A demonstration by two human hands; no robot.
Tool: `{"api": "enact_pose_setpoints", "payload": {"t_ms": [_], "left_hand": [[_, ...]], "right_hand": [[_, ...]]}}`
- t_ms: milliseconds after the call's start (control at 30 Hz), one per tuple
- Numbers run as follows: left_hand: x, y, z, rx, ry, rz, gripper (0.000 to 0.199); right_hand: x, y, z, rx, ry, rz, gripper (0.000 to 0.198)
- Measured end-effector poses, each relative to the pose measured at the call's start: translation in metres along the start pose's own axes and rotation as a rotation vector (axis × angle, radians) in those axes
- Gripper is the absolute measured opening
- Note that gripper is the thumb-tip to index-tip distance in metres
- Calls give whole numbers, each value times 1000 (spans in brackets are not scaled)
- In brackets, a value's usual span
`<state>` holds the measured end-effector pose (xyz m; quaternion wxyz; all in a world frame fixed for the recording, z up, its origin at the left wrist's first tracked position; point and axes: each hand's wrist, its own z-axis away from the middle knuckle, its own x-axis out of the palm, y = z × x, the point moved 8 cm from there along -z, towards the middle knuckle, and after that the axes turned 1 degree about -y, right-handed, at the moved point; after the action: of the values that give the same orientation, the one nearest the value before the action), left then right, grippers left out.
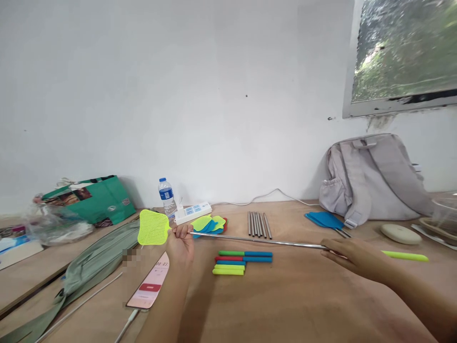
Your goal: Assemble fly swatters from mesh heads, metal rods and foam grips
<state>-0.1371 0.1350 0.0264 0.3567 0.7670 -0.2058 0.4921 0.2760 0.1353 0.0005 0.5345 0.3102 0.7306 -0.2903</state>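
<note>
Stretched across the table in front of me is a telescopic fly swatter with a neon-yellow mesh head (153, 227), a long metal rod (255, 240) and a yellow handle (405, 256). My left hand (181, 243) is closed round the rod just beside the head. Further right, my right hand (344, 255) grips the rod's other end, close to the handle. Beneath the rod lie several green, blue, red and yellow handle tubes (244, 262). Several metal rods (259, 225) lie side by side behind it, and loose coloured swatter heads (210, 225) are piled near my left hand.
A phone (152, 283) with its cable lies by my left forearm. Behind are a water bottle (166, 195), a power strip (193, 212) and a green bag (96, 200). At right stand a grey backpack (378, 176), blue swatter heads (323, 219) and a pale round object (400, 234).
</note>
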Motion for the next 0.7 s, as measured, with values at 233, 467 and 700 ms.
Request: {"api": "enact_pose_setpoints", "payload": {"t_ms": [233,467,700], "left_hand": [[0,-18,5,-21,-3,-3,42],[0,-31,12,-41,-2,-1,39],[-23,-1,-2,63,55,38,38]], "right_hand": [[1,22,8,-19,73,73,21],[1,34,11,-31,163,143,20],[3,72,20,183,53,88,20]]}}
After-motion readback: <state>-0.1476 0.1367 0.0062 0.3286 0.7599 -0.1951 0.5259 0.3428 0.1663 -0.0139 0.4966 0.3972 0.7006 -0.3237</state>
